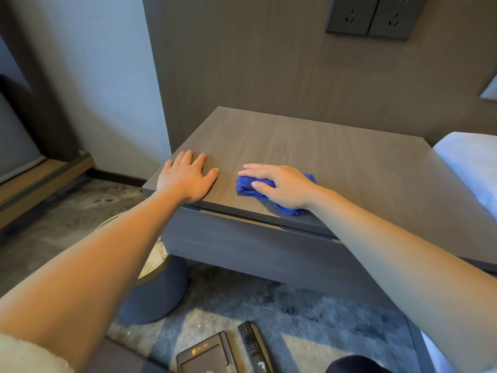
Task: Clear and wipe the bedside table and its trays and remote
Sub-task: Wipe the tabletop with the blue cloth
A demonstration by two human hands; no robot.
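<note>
Blue cloth (251,187) lies bunched under the right hand (282,185), fingers curled over it, pressing it onto the table (322,157) near the front edge. Left hand (187,176) rests flat, fingers spread, at the front left corner. Both arms reach out nearly straight. Remote (254,345) and tray (205,358) lie on the carpet (309,319) below.

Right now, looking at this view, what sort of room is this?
Most likely a hotel bedroom. A wall-mounted bedside table sits against a wood-panelled wall with twin sockets, white bedding lies just beside it, and a TV remote and a dark tray rest on the carpet.
</note>
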